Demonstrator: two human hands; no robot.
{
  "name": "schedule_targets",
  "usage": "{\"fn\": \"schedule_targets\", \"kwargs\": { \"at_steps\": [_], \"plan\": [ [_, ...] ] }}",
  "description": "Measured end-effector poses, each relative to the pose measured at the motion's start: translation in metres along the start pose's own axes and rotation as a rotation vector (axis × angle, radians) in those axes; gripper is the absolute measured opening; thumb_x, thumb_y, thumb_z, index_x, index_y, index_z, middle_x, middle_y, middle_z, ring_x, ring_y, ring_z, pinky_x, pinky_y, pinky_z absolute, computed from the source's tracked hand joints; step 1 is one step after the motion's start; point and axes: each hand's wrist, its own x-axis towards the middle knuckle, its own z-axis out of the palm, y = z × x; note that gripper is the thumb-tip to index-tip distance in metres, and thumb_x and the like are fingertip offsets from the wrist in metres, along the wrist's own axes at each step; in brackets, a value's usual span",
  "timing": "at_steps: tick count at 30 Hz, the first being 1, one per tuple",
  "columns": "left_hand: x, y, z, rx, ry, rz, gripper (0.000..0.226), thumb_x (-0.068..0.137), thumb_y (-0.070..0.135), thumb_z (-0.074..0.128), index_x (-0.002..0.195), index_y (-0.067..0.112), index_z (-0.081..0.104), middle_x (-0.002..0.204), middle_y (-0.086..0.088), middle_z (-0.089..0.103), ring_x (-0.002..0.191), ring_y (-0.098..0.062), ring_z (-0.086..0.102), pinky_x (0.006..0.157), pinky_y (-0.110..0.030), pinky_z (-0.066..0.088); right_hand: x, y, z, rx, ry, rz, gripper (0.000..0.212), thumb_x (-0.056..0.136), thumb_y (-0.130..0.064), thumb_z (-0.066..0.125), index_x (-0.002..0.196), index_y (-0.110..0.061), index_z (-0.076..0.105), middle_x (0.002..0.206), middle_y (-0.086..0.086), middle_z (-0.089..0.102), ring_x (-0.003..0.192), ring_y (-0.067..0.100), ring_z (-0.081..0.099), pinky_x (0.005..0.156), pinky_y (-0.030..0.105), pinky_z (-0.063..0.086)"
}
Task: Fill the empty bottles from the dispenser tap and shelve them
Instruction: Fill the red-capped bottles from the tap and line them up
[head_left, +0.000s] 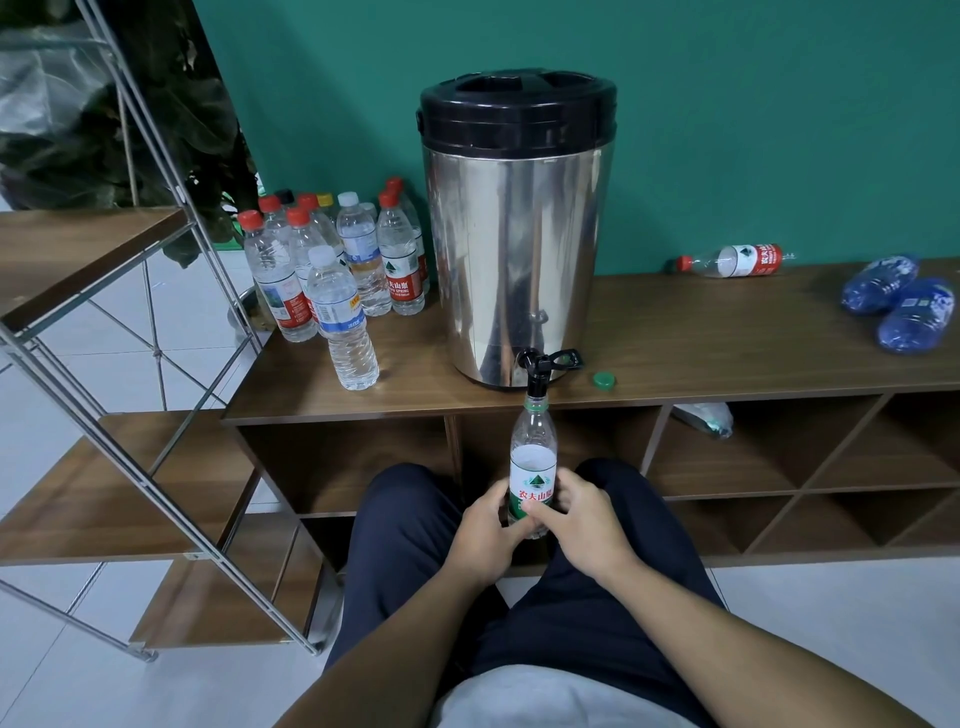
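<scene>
Both hands, left hand (485, 530) and right hand (582, 519), are gripping a green-labelled bottle (532, 467) under the dispenser tap (537, 366); capped bottles (332, 270) are waiting unshelved on the cabinet top (701, 338); one empty bottle (737, 260) is lying sideways.

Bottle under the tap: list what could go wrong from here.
1. The green-label bottle has a narrow mouth right at the tap; a slight tilt could spill water onto the knees.
2. Both the left hand and right hand grip it, leaving none free to shut the tap, so it may overfill.
</scene>
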Motion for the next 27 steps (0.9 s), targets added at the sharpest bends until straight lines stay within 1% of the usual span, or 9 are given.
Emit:
{"fn": "schedule_targets", "kwargs": {
  "at_steps": [4,10,15,19,24,27],
  "plan": [
    [0.0006,-0.0019,0.0005,-0.021,-0.005,-0.003,0.044,0.089,0.051,0.082,0.131,0.039,0.071,0.118,0.009,0.081,0.107,-0.017,0.079,0.102,-0.052,0.063,0.0005,0.0005,0.0003,0.002,0.01,-0.008,0.038,0.093,-0.011,0.086,0.127,-0.023,0.074,0.11,-0.009,0.084,0.099,0.011,0.082,0.081,0.039,0.069],
    [0.0008,-0.0016,0.0009,-0.033,-0.004,0.003,0.048,0.089,0.051,0.081,0.134,0.04,0.071,0.123,0.012,0.081,0.113,-0.014,0.078,0.105,-0.049,0.062,0.0013,0.0018,-0.0001,-0.017,0.016,-0.017,0.038,0.093,-0.012,0.087,0.128,-0.021,0.075,0.11,-0.009,0.084,0.1,0.01,0.081,0.081,0.037,0.069],
    [0.0002,-0.0019,0.0009,-0.033,0.003,0.003,0.043,0.093,0.044,0.082,0.135,0.041,0.071,0.124,0.011,0.08,0.115,-0.013,0.077,0.106,-0.051,0.062,0.0013,0.002,-0.0001,-0.01,0.01,-0.017,0.041,0.093,-0.012,0.088,0.13,-0.023,0.074,0.114,-0.009,0.083,0.104,0.01,0.08,0.084,0.039,0.069],
    [-0.0001,-0.0014,0.0005,-0.032,0.003,-0.012,0.04,0.098,0.033,0.083,0.135,0.04,0.071,0.123,0.012,0.081,0.115,-0.012,0.077,0.106,-0.049,0.062,0.0014,0.002,-0.0003,-0.007,0.006,-0.014,0.04,0.093,-0.012,0.087,0.129,-0.023,0.075,0.112,-0.008,0.084,0.102,0.012,0.081,0.083,0.041,0.069],
    [-0.0004,-0.0003,-0.0006,-0.023,0.004,-0.008,0.043,0.097,0.036,0.083,0.138,0.039,0.07,0.125,0.015,0.08,0.118,-0.008,0.076,0.108,-0.048,0.061,0.0001,0.0003,-0.0009,-0.008,0.003,-0.014,0.042,0.093,-0.012,0.087,0.132,-0.023,0.074,0.113,-0.009,0.083,0.103,0.01,0.081,0.082,0.039,0.069],
    [-0.0005,0.0008,-0.0008,-0.014,0.002,-0.008,0.043,0.098,0.036,0.084,0.138,0.039,0.07,0.126,0.016,0.08,0.119,-0.007,0.075,0.109,-0.047,0.061,-0.0001,-0.0004,-0.0013,-0.001,0.0,-0.018,0.041,0.094,-0.012,0.087,0.131,-0.024,0.074,0.113,-0.008,0.083,0.102,0.011,0.081,0.082,0.04,0.069]
  ]
}}
